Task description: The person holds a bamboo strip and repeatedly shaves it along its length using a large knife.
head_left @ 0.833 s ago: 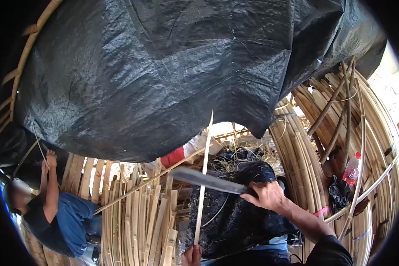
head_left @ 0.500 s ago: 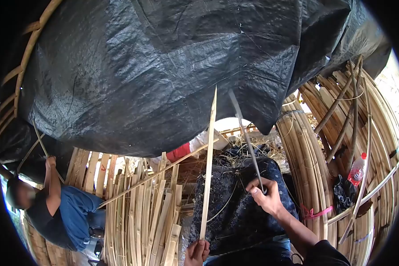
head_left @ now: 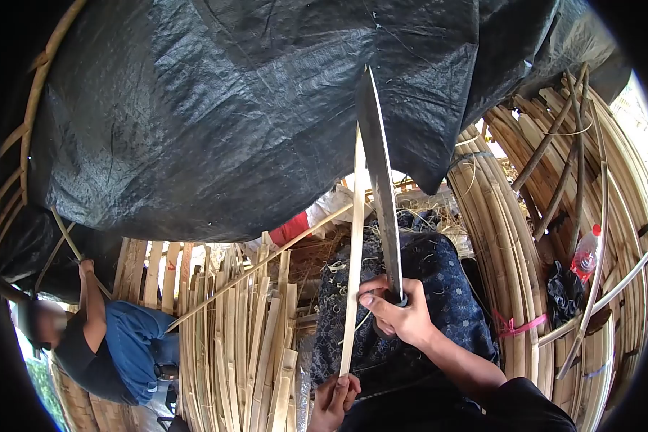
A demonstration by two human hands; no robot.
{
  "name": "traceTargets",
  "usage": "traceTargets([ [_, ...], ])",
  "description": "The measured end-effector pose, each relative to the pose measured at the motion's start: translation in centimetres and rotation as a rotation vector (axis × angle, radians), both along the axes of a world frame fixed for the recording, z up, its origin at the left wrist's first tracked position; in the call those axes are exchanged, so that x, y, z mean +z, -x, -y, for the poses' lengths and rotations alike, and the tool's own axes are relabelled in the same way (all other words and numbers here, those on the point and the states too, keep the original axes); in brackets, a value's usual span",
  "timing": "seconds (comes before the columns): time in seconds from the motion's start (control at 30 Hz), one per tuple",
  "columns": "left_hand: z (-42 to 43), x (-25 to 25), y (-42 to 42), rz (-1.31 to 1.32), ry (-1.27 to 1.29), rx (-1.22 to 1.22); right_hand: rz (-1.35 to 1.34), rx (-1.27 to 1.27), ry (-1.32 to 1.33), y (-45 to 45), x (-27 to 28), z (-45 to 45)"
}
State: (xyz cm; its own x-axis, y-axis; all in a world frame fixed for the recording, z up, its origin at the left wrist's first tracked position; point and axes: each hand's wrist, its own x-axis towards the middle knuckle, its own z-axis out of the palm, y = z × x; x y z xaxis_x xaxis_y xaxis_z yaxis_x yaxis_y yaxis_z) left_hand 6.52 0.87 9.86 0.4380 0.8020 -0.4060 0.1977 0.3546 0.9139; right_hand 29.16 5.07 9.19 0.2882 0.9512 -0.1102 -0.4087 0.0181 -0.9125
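Note:
My left hand point(head_left: 334, 402) grips the lower end of a thin bamboo strip point(head_left: 353, 266), which stands nearly upright before me. In my right hand point(head_left: 402, 311) is a long-bladed knife point(head_left: 381, 180), its fingers wrapped round the handle. The blade points up and away, close beside the strip's upper part; whether they touch I cannot tell. My right fingertips are at the strip's edge. Beneath both hands, a dark patterned cloth point(head_left: 446, 281) covers my lap, with thin shavings on it.
A large black tarp point(head_left: 216, 129) hangs ahead. Split bamboo pieces point(head_left: 230, 353) stand on the left, and bundled bamboo slats point(head_left: 497, 237) on the right, tied with pink ribbon point(head_left: 520, 325). A plastic bottle point(head_left: 587, 253) is at right. Another person point(head_left: 115, 353) works at far left.
My right hand has moved up and left with the knife, bringing the blade beside the strip. The strip has shifted slightly right in view and my left hand shows more fully.

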Motion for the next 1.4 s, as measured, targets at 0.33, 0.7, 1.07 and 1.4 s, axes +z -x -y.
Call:
traceTargets([
  [0.33,-0.4,-0.1,0.5,0.118,0.030,-0.117,-0.113,-0.040,-0.025,0.6,1.1,0.3],
  [0.7,-4.2,1.6,-2.2,0.096,-0.172,-0.080,0.025,-0.014,-0.030,1.6,1.9,1.2],
  [1.07,-2.9,2.9,-4.8,-0.099,-0.451,-0.001,0.853,-0.145,-0.122,-2.8,1.8,2.4],
  [1.4,-2.0,3.2,-4.4,-0.560,-0.800,-0.022,1.588,-0.250,-0.181,-4.7,3.6,2.1],
])
